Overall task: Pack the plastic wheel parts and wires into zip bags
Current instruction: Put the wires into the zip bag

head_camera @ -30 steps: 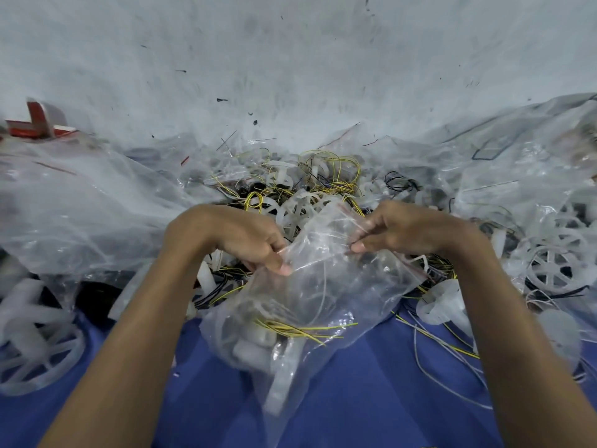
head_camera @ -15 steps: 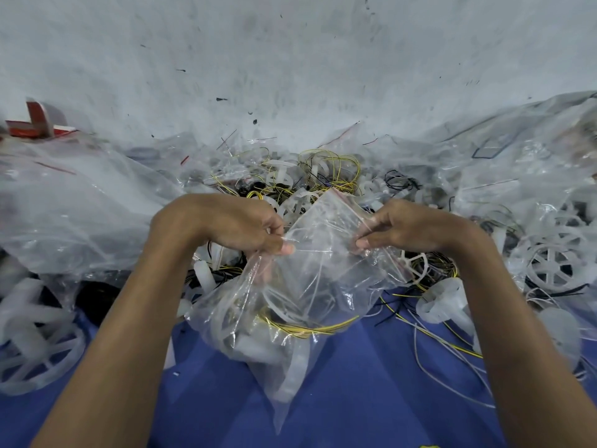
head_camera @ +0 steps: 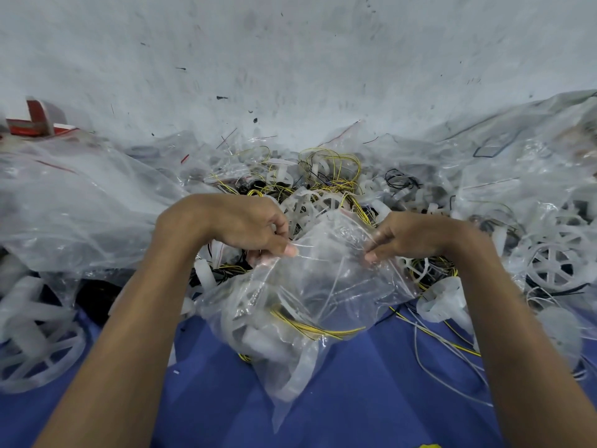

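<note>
The left hand [head_camera: 239,227], at centre frame, has its fingers curled. Thumb and fingertips pinch the upper left edge of the zip bag [head_camera: 316,279]. The right hand [head_camera: 410,237], just right of centre, is likewise curled and pinches the upper right edge of the same bag. The two hands are apart, with the bag mouth stretched between them.

The zip bag is clear plastic and hangs from both hands at centre frame. Its lower corner points toward the bottom centre, over the blue surface [head_camera: 371,402]. Whether the bag touches the surface cannot be determined. Inside it, a bundle of yellow wires [head_camera: 310,328] runs across the lower middle, and white wheel parts [head_camera: 258,341] sit at the lower left.

Behind the hands, at upper centre, lies a pile [head_camera: 323,189] of loose white wheel parts tangled with yellow and black wires. A spoked wheel [head_camera: 552,268] lies near the right edge among clear plastic. A second spoked wheel [head_camera: 35,350], blurred, lies at the lower left edge. Loose wires [head_camera: 445,344] trail over the blue surface at lower right, beside the right forearm.

A large clear plastic sheet [head_camera: 80,215] covers the left side. Crumpled clear plastic [head_camera: 517,176] fills the upper right. A red-and-white object [head_camera: 35,121], not identifiable, stands at upper left. A grey-white wall [head_camera: 290,59] with dark marks occupies the top of the frame.
</note>
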`<act>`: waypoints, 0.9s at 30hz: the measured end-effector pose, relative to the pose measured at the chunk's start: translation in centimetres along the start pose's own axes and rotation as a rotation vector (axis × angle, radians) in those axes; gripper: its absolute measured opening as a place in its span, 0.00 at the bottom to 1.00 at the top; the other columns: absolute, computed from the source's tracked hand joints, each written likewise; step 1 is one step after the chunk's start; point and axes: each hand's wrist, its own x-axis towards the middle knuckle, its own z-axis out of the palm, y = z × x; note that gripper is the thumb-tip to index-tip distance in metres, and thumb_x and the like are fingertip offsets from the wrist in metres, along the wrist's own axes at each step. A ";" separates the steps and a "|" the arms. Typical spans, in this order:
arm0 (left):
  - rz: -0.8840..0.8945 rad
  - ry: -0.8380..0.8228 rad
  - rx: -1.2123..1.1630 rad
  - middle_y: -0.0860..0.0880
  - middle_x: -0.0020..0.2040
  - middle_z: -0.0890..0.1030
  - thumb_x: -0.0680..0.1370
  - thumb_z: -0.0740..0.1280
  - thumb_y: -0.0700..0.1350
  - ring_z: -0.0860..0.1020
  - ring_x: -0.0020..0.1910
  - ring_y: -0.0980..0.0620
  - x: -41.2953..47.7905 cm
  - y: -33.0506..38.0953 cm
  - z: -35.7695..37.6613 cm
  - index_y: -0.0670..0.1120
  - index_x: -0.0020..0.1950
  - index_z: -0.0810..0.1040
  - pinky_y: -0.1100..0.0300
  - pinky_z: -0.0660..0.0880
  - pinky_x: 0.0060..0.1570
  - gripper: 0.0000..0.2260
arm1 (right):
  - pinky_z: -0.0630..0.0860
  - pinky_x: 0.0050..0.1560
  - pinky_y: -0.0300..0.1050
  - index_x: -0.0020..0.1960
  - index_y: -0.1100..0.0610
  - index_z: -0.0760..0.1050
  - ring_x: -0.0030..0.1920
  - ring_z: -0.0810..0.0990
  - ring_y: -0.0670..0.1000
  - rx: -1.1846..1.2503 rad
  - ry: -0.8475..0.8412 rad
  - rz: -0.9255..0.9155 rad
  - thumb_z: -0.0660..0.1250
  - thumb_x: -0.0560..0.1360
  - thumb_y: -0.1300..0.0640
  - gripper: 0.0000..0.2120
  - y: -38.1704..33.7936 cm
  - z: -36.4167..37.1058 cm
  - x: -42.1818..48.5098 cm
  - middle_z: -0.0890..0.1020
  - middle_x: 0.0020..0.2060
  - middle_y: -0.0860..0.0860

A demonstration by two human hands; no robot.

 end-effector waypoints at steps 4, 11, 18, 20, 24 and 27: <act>0.002 -0.019 0.033 0.54 0.30 0.79 0.75 0.69 0.53 0.76 0.27 0.62 -0.2 0.1 0.0 0.46 0.45 0.78 0.73 0.70 0.33 0.10 | 0.74 0.60 0.52 0.51 0.52 0.82 0.52 0.80 0.53 -0.039 -0.045 0.033 0.68 0.75 0.54 0.07 0.0 0.1 -0.1 0.84 0.48 0.52; -0.021 -0.077 0.121 0.58 0.40 0.82 0.68 0.74 0.56 0.80 0.43 0.59 -0.4 0.1 0.1 0.53 0.41 0.77 0.58 0.75 0.53 0.10 | 0.73 0.61 0.50 0.53 0.54 0.81 0.51 0.80 0.48 -0.018 -0.041 0.047 0.67 0.75 0.55 0.08 0.0 0.1 -0.1 0.84 0.48 0.50; -0.059 -0.157 0.176 0.59 0.29 0.80 0.74 0.71 0.46 0.73 0.26 0.64 -0.2 -0.5 0.2 0.47 0.39 0.71 0.60 0.67 0.38 0.10 | 0.71 0.36 0.31 0.43 0.51 0.84 0.34 0.76 0.46 0.157 -0.007 0.023 0.67 0.75 0.52 0.07 -0.4 -0.3 -0.9 0.83 0.37 0.58; -0.060 -0.169 0.147 0.57 0.32 0.83 0.74 0.71 0.44 0.74 0.27 0.64 -0.4 -0.8 -0.1 0.46 0.39 0.70 0.63 0.68 0.37 0.10 | 0.70 0.33 0.31 0.41 0.52 0.83 0.32 0.72 0.46 0.201 -0.020 0.019 0.66 0.75 0.51 0.09 -0.8 -0.6 -1.4 0.78 0.30 0.55; -0.046 -0.195 0.058 0.52 0.31 0.83 0.75 0.70 0.38 0.79 0.31 0.60 -1.8 -1.4 -0.9 0.42 0.40 0.69 0.72 0.71 0.32 0.10 | 0.71 0.34 0.35 0.38 0.56 0.81 0.29 0.77 0.44 0.329 0.012 -0.094 0.66 0.73 0.51 0.10 -2.2 -1.2 -2.6 0.81 0.27 0.47; -0.079 -0.148 -0.014 0.47 0.35 0.84 0.72 0.72 0.40 0.83 0.37 0.51 -3.0 -2.1 -1.8 0.42 0.44 0.71 0.68 0.75 0.36 0.10 | 0.70 0.32 0.31 0.41 0.59 0.81 0.30 0.77 0.42 0.377 0.077 -0.203 0.66 0.74 0.55 0.09 -3.2 -1.6 -3.0 0.82 0.30 0.49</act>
